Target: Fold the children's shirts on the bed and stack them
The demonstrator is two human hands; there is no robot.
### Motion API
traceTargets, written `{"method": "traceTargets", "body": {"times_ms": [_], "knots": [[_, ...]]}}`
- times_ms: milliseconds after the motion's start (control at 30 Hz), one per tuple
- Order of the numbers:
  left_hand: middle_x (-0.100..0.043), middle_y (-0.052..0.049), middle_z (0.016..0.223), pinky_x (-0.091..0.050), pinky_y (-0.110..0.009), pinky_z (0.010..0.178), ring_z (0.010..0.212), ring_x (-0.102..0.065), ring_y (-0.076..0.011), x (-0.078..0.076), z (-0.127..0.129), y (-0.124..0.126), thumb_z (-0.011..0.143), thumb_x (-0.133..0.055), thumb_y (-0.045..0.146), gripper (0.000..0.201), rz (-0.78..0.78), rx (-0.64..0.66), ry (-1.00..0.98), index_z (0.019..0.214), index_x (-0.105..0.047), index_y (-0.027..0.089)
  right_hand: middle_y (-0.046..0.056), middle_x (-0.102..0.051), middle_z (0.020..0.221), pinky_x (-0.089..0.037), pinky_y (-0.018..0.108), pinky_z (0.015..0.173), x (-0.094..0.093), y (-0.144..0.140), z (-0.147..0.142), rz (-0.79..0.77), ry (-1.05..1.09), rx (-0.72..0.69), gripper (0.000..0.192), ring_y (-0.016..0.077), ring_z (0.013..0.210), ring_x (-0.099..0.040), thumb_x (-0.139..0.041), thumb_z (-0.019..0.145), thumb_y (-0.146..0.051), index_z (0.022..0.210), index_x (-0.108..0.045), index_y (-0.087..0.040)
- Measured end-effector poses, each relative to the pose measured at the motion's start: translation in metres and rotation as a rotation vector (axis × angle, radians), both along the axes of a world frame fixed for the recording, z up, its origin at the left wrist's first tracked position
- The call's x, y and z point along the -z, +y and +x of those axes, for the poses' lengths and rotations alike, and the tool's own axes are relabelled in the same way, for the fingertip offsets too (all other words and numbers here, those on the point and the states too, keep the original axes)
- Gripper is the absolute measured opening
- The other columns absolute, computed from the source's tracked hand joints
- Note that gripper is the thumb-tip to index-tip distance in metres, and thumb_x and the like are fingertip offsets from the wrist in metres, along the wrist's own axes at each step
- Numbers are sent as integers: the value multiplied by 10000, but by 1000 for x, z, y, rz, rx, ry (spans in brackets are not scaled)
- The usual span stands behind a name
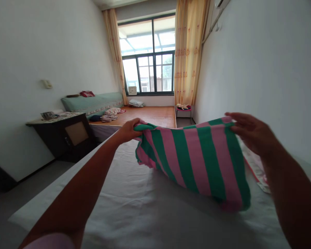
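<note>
Both forearms reach out from the bottom corners over a white sheet [134,204] that covers the bed. Left hand [129,130] pinches one upper corner of a pink-and-green striped cloth [197,162], fingers closed around the bunched edge. Right hand [251,131] holds the opposite upper corner, thumb on top and fingers curled underneath, so the cloth is nipped between them. Between the two hands the top edge is pulled fairly taut, and the cloth hangs in the air above the sheet, its lower edge sagging toward the right and seeming just clear of the bed.

To handle this well, I judge the hands should keep the top edge level and stretched so the stripes hang straight; the left corner looks crumpled and may want a cleaner hold at the very tip. Holding both corners at one height would let the slack lower edge fall evenly rather than twist.

A patterned pink item [256,169] lies on the bed under the right arm. Beyond the bed's foot stands a dark cabinet [67,138] with clutter on top, against the left wall. Further on is a low platform with a woven mat [150,116], a green cushion [93,103] and small piles of clothing. A large window [149,58] with yellow curtains [189,52] fills the far end, and a small stool [184,110] sits at the right.
</note>
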State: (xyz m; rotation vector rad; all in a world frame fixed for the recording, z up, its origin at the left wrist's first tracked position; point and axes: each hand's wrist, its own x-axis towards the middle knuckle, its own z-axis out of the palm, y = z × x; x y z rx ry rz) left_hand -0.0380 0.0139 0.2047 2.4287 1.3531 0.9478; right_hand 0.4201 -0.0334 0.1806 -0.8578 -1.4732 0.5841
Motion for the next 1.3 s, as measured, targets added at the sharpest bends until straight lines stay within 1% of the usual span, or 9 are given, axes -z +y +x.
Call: {"method": "traceTargets", "body": {"times_ms": [133, 300, 433, 600, 767, 900, 1000, 1100, 1300], "knots": [[-696, -10, 787, -480, -250, 652, 769, -656, -207, 8, -2, 43, 663, -644, 267, 256, 28, -212, 155, 907, -687, 203, 93, -735, 905, -554, 387, 773, 5, 63, -13, -232, -367, 12, 338, 232, 825, -681, -722, 662, -220, 989, -684, -146], [-698, -43, 880, -475, -262, 708, 816, -626, -191, -54, 1, 69, 713, -650, 305, 326, 479, -419, -138, 994, -661, 139, 52, -706, 886, -527, 376, 816, -47, 92, -21, 259, -269, 456, 232, 203, 863, -651, -600, 727, -156, 951, -661, -154], [-682, -29, 985, -483, -247, 784, 855, -607, -146, -83, -3, 32, 731, -660, 275, 381, 610, -335, -248, 1080, -620, 129, 35, -688, 913, -535, 322, 748, -61, 63, -19, 357, -200, 447, 193, 192, 875, -634, -622, 780, -253, 967, -641, -209], [-687, 7, 1012, -476, -296, 886, 937, -613, -187, -9, -37, -38, 700, -698, 384, 400, 483, -267, -149, 1041, -639, 183, 38, -688, 861, -501, 313, 746, 22, -2, 0, 47, -340, 237, 257, 200, 818, -622, -665, 793, -429, 918, -664, -204], [-716, -29, 975, -530, -294, 784, 867, -663, -212, 109, -48, -91, 753, -646, 337, 278, -303, 193, 8, 1011, -697, 248, 83, -712, 870, -483, 315, 734, 113, -58, 17, -482, -628, -323, 348, 225, 809, -627, -618, 823, -479, 908, -718, -157], [-714, -43, 1028, -535, -310, 834, 926, -666, -210, 139, -41, -115, 771, -638, 303, 285, -701, 460, 99, 1045, -717, 289, 86, -726, 884, -489, 328, 754, 131, -73, 17, -655, -774, -598, 291, 231, 824, -644, -569, 852, -383, 923, -744, -163], [-687, -56, 1155, -507, -317, 914, 1052, -637, -229, 129, -46, -97, 764, -681, 341, 326, -727, 530, 99, 1084, -713, 282, 73, -728, 838, -511, 329, 749, 122, -59, 11, -627, -785, -518, 249, 223, 791, -657, -596, 831, -353, 874, -762, -172], [-727, -71, 1055, -529, -335, 869, 975, -670, -233, 127, -53, -46, 836, -583, 453, 323, -531, 284, -35, 1022, -730, 235, 57, -706, 957, -524, 344, 797, 113, -28, -1, -512, -741, -183, 252, 208, 864, -649, -591, 872, -374, 965, -725, -182], [-730, -73, 1059, -495, -351, 911, 1012, -657, -244, 163, -21, 72, 824, -501, 433, 380, -194, 7, 152, 1037, -723, 209, 81, -573, 1231, -521, 409, 870, 118, 44, -38, -449, -752, 35, 317, 214, 1031, -593, -549, 931, -357, 1195, -577, -184]]}}
